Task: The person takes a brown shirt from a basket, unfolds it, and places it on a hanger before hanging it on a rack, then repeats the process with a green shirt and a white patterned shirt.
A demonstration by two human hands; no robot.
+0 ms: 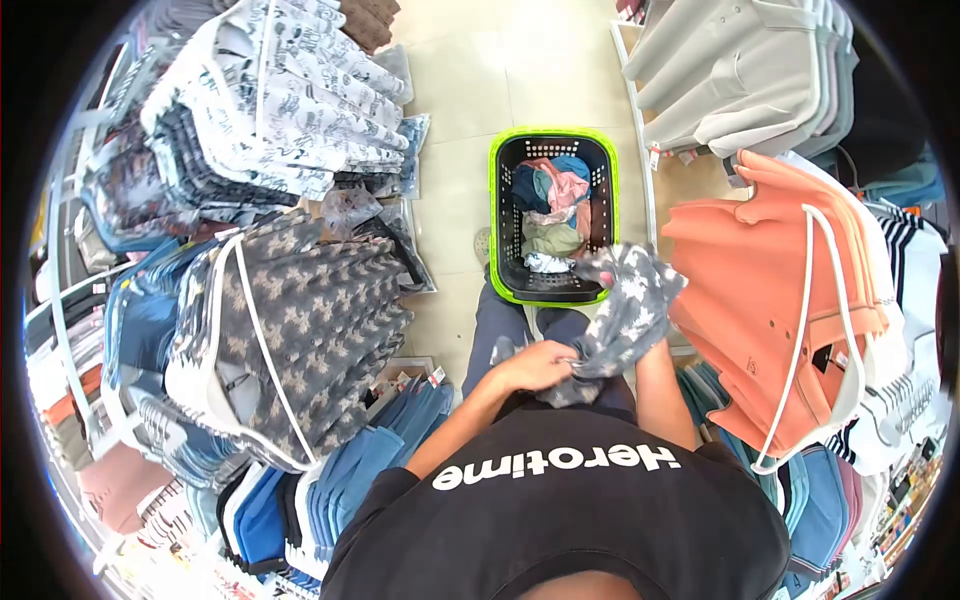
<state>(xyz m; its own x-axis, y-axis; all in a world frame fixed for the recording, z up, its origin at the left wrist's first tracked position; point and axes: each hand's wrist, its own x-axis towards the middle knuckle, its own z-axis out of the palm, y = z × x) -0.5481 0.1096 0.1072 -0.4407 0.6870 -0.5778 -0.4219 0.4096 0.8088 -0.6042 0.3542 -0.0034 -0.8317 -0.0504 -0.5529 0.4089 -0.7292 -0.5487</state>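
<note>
Between hanging clothes (310,310), left hand (540,366) grips patterned garment (632,312), likely light, soft, best edge-held; right hand covered, grip indeterminable.

Patterned gray cloth (635,315) covers most of the right hand (606,280). Heaped clothes (562,190) hide much of the floor of the basket (494,200). Price tags (437,376) are too small to read. The black shirt (560,510) runs off the bottom edge.
</note>
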